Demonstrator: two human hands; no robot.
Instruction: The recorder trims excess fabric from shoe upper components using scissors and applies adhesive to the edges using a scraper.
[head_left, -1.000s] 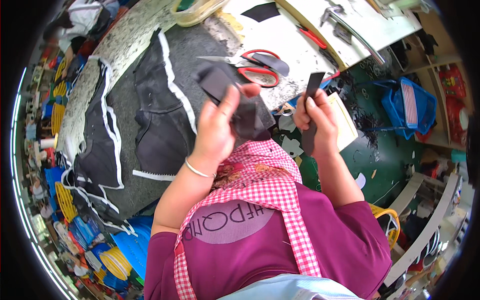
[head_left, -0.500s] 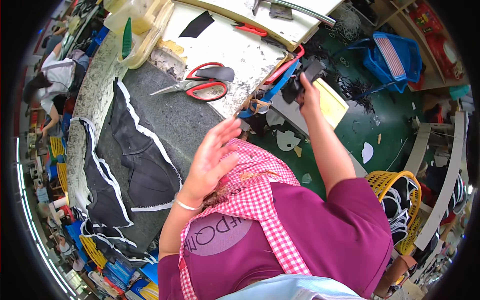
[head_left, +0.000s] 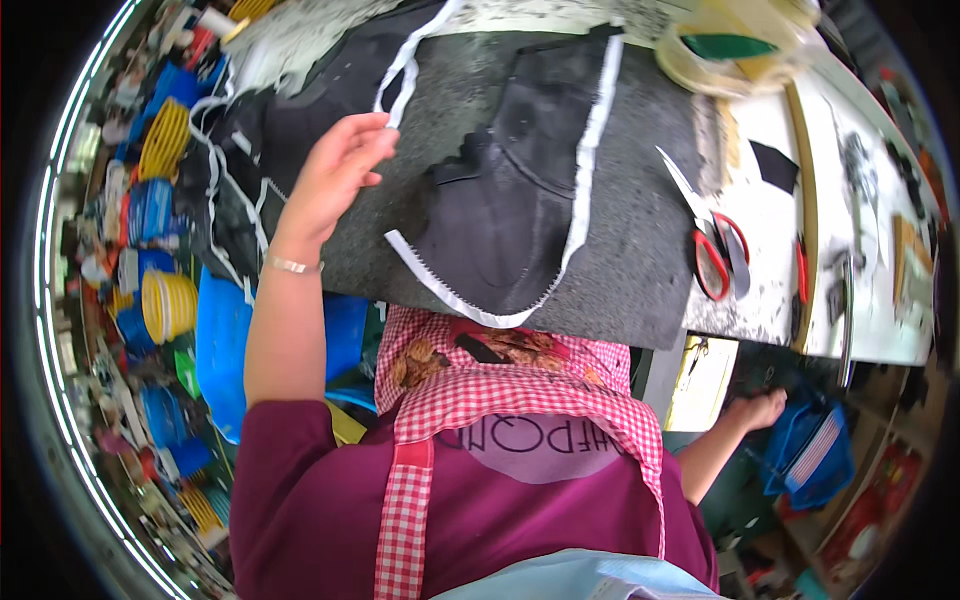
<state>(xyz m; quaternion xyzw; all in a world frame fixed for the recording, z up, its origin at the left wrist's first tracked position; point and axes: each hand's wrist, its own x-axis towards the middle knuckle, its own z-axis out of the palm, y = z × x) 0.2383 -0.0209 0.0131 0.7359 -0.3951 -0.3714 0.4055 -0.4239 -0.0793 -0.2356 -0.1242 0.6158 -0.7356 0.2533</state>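
Observation:
My left hand (head_left: 335, 180) reaches over the stacked black bra pieces (head_left: 345, 75) at the left. Its thumb and forefinger close on the tip of their white edging, and the other fingers are partly hidden. A single black bra piece (head_left: 490, 220) with white trim lies flat on the dark grey tabletop (head_left: 635, 270) in front of me. Off the table at the lower right is my right hand (head_left: 757, 410), fingers loosely bent and apart, with nothing visible in it. Red-handled scissors (head_left: 718, 245) rest at the mat's right, blades spread.
Beyond the scissors stands a cloudy plastic tub (head_left: 715, 70) with a green piece inside. A black scrap (head_left: 773, 165) and red snips (head_left: 801, 270) lie on the white worktop. A blue basket (head_left: 815, 450) is low at right; a blue bin (head_left: 225, 340) stands below left.
My view has swung left. My left hand has gone to the edging of the stacked pieces. The black thing in my right hand is no longer there.

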